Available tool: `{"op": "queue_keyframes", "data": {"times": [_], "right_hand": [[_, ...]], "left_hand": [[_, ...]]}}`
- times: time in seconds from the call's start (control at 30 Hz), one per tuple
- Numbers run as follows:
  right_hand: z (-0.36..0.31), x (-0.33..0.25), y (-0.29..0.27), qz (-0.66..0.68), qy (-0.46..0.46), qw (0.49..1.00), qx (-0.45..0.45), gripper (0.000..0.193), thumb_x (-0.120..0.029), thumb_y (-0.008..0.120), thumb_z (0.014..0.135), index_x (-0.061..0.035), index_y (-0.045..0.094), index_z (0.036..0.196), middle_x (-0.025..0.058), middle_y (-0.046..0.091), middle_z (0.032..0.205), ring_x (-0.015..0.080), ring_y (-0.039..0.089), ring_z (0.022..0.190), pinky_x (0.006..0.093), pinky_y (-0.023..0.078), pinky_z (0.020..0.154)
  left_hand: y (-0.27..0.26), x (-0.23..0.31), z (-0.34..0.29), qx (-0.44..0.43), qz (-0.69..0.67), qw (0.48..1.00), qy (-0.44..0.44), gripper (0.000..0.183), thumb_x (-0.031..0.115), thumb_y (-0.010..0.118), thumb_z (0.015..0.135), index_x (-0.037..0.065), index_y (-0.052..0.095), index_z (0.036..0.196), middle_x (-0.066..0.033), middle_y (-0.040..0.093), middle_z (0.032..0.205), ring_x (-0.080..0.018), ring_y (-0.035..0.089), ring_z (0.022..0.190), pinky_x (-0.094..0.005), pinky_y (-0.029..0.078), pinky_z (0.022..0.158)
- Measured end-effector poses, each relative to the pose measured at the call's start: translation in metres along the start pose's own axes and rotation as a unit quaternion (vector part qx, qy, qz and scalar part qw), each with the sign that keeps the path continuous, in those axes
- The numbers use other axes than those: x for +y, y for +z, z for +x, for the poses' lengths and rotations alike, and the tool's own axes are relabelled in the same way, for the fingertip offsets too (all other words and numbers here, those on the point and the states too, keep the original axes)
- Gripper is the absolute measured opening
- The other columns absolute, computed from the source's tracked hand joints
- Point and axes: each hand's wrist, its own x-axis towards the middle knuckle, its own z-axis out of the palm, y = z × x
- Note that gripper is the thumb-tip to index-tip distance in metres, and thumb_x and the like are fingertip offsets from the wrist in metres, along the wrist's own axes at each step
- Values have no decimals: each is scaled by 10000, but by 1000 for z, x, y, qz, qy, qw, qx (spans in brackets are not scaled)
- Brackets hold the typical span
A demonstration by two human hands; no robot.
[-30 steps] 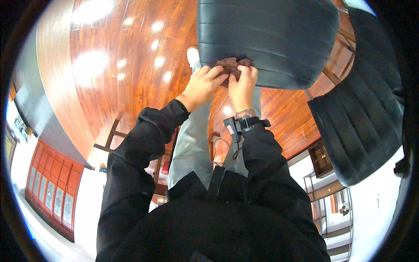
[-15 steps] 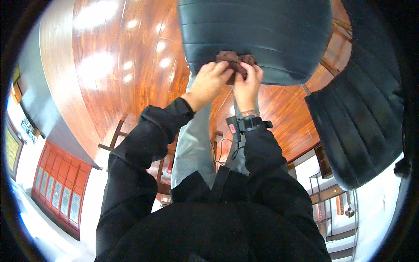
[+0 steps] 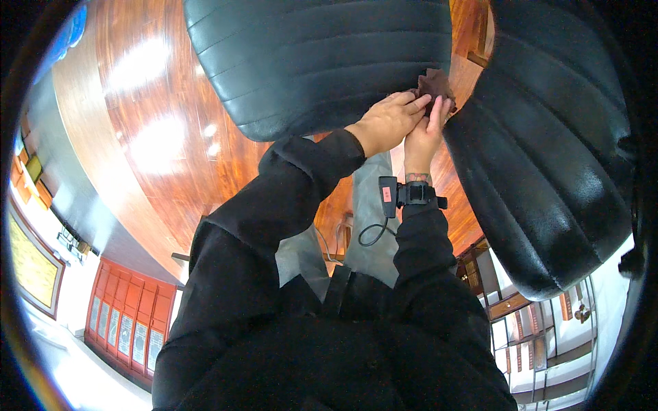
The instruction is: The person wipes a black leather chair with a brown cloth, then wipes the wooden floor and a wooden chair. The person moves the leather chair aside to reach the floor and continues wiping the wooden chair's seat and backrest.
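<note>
Glossy red-brown wood floor (image 3: pixel 157 181), black ribbed seat (image 3: pixel 322 61), left hand (image 3: pixel 392 122), grip closed on lower edge of brown cloth (image 3: pixel 434 83), right hand (image 3: pixel 425 140), grip likewise closed on it, cloth bunched just forward of both grips, at seat's near right corner, second black cushion (image 3: pixel 541 164).

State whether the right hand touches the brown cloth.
Touching: the head view shows the right hand meeting the brown cloth's lower part, no gap showing.
</note>
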Motion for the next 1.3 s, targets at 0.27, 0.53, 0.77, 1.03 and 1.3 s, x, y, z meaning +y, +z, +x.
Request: {"op": "queue_keyframes", "data": {"times": [0.27, 0.53, 0.77, 1.03, 1.3], "right_hand": [[-7, 25, 10, 30, 5, 999, -28, 620, -84, 557, 903, 15, 271, 1444, 353, 328, 1388, 467, 382, 1275, 454, 373, 1038], [-67, -3, 48, -19, -31, 997, -73, 486, -30, 679, 785, 11, 509, 1239, 279, 472, 1159, 437, 482, 1102, 438, 447, 909], [-108, -59, 88, -74, -117, 983, -121, 430, -58, 710, 756, -9, 587, 1166, 227, 490, 1125, 406, 497, 1036, 462, 427, 887], [-120, -113, 111, -75, -215, 956, -185, 449, -44, 691, 740, -66, 587, 1177, 181, 486, 1097, 399, 477, 1001, 477, 426, 845], [-98, -152, 148, 14, -256, 946, -200, 380, -18, 652, 754, -26, 591, 1129, 179, 513, 1056, 390, 497, 968, 467, 436, 843]], "left_hand": [[5, 6, -14, 27, 17, 999, -17, 319, 153, 572, 819, 60, 659, 1112, -11, 547, 1281, -221, 514, 1059, -341, 445, 915], [-22, -15, -107, 3, -19, 999, -40, 331, 113, 584, 784, 29, 664, 1094, -35, 534, 1277, -250, 518, 997, -355, 463, 872], [-53, -42, -194, 29, 24, 996, -82, 406, 93, 600, 731, 52, 640, 1133, -39, 508, 1308, -256, 505, 1009, -372, 457, 882], [-79, -55, -249, 77, 68, 984, -145, 400, 89, 601, 743, 90, 641, 1141, -15, 524, 1244, -221, 502, 932, -343, 457, 800], [-99, -65, -247, 134, 107, 951, -257, 428, 32, 606, 735, 83, 616, 1159, -54, 537, 1237, -256, 528, 921, -364, 449, 806]]}}
